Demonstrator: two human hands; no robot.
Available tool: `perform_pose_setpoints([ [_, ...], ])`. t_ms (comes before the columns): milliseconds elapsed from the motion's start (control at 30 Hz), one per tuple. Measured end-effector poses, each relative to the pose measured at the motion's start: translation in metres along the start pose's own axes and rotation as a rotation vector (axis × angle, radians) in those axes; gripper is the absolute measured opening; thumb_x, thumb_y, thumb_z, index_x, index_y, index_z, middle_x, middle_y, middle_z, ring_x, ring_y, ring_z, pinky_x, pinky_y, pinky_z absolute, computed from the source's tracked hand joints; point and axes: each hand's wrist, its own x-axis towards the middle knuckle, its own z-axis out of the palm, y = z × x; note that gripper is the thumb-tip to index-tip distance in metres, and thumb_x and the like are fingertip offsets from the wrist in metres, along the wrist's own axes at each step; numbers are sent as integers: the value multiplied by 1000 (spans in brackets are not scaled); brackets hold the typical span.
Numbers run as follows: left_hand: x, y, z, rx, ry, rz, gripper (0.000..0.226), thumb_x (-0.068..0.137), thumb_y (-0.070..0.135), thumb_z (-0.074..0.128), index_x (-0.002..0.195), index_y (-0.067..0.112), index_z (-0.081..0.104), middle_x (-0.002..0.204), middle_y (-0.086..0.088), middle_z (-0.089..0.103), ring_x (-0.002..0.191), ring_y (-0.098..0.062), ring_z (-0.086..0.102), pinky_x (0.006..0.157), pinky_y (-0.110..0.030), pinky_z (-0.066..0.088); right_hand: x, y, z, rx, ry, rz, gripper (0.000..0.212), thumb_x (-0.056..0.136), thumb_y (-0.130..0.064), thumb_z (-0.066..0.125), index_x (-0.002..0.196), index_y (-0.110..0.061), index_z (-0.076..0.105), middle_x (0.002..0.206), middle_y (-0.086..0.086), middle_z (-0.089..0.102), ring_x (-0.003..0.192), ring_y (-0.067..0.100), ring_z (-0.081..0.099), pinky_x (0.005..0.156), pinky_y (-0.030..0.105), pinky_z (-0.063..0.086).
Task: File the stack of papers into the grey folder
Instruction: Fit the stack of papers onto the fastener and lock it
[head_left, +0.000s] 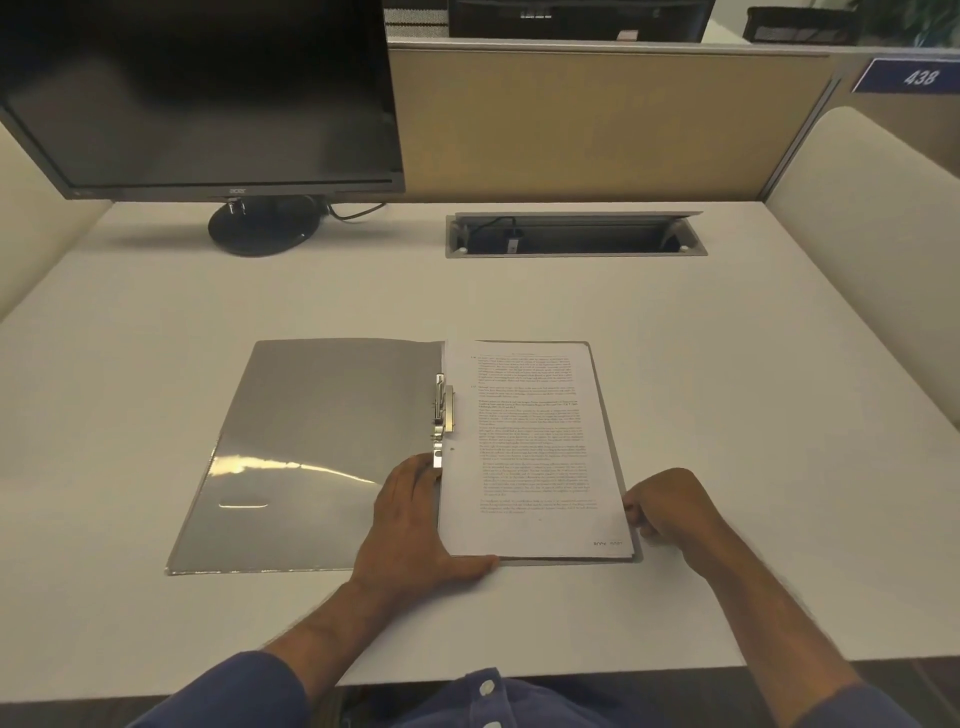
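The grey folder (311, 447) lies open flat on the desk, its left flap glossy and bare. A metal clip fastener (443, 410) runs along its spine. The stack of printed papers (530, 447) rests on the right flap, its left edge at the fastener. My left hand (415, 525) holds the stack's lower left edge, thumb along the bottom edge and fingers near the fastener's lower end. My right hand (670, 509) pinches the stack's lower right edge, fingers curled.
A dark monitor (202, 93) on a round stand sits at the back left. A cable tray slot (574, 236) is set into the white desk (727, 364) at the back. Beige partitions enclose the desk's back and sides.
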Motion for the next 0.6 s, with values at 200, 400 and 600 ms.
perform_pose_setpoints([
  [200, -1, 1, 0, -8, 17, -10, 119, 48, 91, 64, 140, 21, 36, 148, 6, 31, 140, -13, 25, 114, -30, 19, 5, 2, -3, 33, -5, 3, 18, 78, 2, 57, 62, 0, 63, 56, 12, 64, 45, 20, 49, 49, 27, 39],
  [400, -2, 2, -1, -16, 18, -17, 120, 47, 94, 61, 140, 23, 35, 148, 7, 29, 140, -12, 24, 115, -29, 21, 8, -3, 1, -24, 9, -48, 12, 72, -2, 54, 62, -4, 58, 62, 15, 62, 57, 26, 49, 60, 35, 38],
  [600, -1, 2, -1, -57, 32, -11, 119, 48, 85, 71, 140, 17, 39, 148, 3, 34, 141, -17, 29, 118, -37, 31, 22, -36, 2, -265, 117, -276, 21, 79, -15, 57, 61, -3, 55, 63, 15, 57, 61, 32, 54, 61, 31, 39],
])
